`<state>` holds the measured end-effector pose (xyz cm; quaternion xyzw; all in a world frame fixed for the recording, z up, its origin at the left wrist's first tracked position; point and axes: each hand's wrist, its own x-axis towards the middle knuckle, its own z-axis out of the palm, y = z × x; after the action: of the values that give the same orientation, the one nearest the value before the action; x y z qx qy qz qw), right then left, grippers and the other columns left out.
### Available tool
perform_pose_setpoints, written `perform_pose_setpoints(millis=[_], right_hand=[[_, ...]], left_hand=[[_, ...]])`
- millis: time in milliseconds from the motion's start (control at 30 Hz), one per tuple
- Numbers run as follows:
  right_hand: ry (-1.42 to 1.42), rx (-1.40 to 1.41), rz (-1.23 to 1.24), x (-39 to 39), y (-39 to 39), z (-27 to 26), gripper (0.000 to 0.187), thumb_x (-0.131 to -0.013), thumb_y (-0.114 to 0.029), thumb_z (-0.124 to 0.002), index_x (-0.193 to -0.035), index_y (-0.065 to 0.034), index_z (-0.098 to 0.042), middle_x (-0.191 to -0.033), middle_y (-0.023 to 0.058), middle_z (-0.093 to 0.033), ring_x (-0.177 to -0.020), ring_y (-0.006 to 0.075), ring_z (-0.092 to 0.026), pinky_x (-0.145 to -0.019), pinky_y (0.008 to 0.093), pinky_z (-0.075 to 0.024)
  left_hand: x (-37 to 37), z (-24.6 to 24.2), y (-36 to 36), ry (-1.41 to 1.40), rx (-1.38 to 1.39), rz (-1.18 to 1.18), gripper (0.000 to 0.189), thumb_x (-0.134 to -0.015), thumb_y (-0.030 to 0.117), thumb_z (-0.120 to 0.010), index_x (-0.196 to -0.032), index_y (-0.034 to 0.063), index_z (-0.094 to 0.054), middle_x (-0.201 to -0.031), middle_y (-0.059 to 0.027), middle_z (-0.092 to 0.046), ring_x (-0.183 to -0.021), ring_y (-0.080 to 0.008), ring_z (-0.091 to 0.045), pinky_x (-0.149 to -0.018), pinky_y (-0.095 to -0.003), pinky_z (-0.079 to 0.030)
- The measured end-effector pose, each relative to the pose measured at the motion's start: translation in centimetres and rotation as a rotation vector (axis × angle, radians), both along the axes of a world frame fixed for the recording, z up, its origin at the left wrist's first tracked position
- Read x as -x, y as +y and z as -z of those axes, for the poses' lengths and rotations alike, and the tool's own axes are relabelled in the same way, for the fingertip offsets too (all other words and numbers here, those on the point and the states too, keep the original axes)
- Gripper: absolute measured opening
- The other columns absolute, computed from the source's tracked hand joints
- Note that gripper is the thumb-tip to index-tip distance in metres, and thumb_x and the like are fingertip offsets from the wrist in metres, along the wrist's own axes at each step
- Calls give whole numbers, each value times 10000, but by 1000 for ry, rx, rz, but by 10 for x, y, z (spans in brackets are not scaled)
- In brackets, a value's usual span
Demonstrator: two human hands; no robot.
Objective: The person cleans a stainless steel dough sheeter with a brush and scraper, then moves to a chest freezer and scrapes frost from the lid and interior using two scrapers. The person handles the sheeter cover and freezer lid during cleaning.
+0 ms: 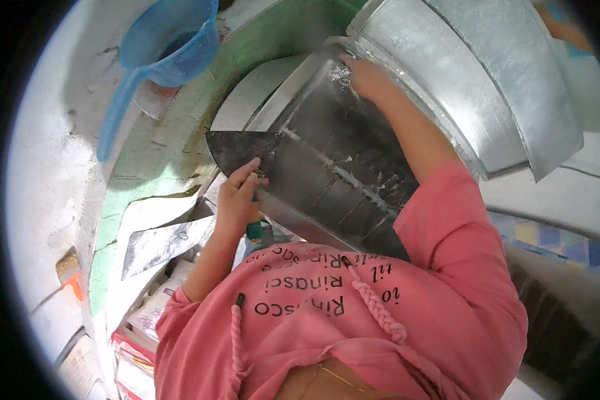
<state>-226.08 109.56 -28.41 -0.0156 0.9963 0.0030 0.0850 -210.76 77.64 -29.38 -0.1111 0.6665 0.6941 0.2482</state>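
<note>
My left hand (237, 197) grips a wide scraper with a dark triangular blade (235, 147). Its green and yellow handle (254, 220) points back toward my body. Beneath the blade's right side lies a dark, dusty panel (310, 170), crossed by a raised pale strip (340, 172) and thin lines. My right hand (367, 77) reaches to the panel's far corner, fingertips at a patch of white residue (340, 75). No tool shows in the right hand, and its palm side is hidden.
Curved silver-grey panels (460, 75) rise along the right. At upper left sits a blue plastic dipper (172, 55) above a green curved ledge (155, 150). A paintbrush (70, 270) lies far left, and a grey-smeared sheet (165, 245) is nearer my left arm.
</note>
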Motion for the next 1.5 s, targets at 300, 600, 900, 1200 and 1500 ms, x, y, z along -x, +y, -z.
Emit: perform_pose_setpoints(millis=[300,600,900,1200,1500], right_hand=[[-50,1081,26,-176,-135,-14,231,-891,-253,-500,-899,-22,-485,-694,175,-574,-614,281,-588,-573,382,-453],[-515,2188,550,-209,-78,-3,333,-895,-333,-551,-1125,-96,-505,-917,28,-577,-756,149,-575,-644,306,-472],[-95,845,695,-206,48,1,362,-843,-338,-574,-985,-12,-509,-707,104,-576,-618,194,-568,-584,356,-441],[-93,1469,1010,-182,12,-24,249,-882,-293,-540,-879,-50,-486,-617,21,-468,-483,120,-467,-440,288,-380],[87,1811,1250,-127,47,-15,204,-844,-173,-595,-812,-59,-428,-646,66,-482,-512,164,-492,-439,307,-390]], left_hand=[[23,-2,45,-220,-754,222,508,-927,406,-445,-1251,16,-468,-1095,-111,-569,-1019,-206,-540,-879,-349,-437],[19,-27,106,-264,-475,297,519,-966,429,-323,-1163,9,-554,-1071,-109,-594,-993,-213,-546,-906,-345,-411],[55,-12,94,-233,-343,292,462,-954,408,-374,-1008,-11,-562,-1065,-141,-619,-798,-225,-627,-749,-337,-498],[38,10,123,-254,-635,307,479,-957,402,-371,-970,-12,-613,-1184,-184,-552,-929,-222,-581,-841,-347,-446],[48,32,76,-292,-549,182,425,-941,399,-424,-931,4,-581,-852,-123,-644,-593,-170,-575,-580,-300,-473]])
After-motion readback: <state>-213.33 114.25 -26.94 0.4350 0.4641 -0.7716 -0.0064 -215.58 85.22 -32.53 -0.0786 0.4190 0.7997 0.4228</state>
